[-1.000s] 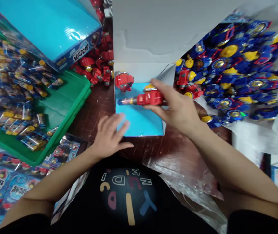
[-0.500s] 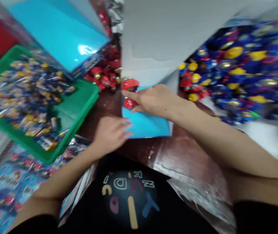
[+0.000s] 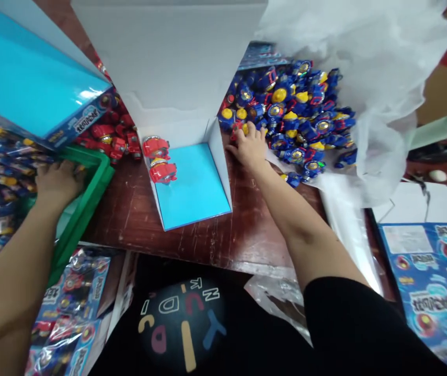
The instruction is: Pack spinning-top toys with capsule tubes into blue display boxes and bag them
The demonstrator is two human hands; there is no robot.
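In the head view, my left hand (image 3: 59,183) reaches into the green tray (image 3: 93,190), spread over small clear-wrapped packs (image 3: 1,177), with its fingertips partly hidden. My right hand (image 3: 251,149) lies at the left edge of a heap of blue and yellow toys (image 3: 294,117), fingers apart, touching a red toy (image 3: 236,131) there. Between my hands stands an open white box (image 3: 223,167) with a bright blue floor (image 3: 194,183). Two red toys (image 3: 162,171) sit inside, one behind the other along its left wall.
A second blue-lined box (image 3: 38,78) overlaps the tray's back. More red toys (image 3: 117,138) lie between the boxes. White plastic sheeting (image 3: 380,104) surrounds the heap's right side. Printed blue packaging (image 3: 423,292) is at right, and packaged toys (image 3: 74,292) lie below the tray.
My right hand has left the red toys in the box and moved right to the toy heap. My left hand has gone from the box's front corner into the green tray. The view has shifted right.
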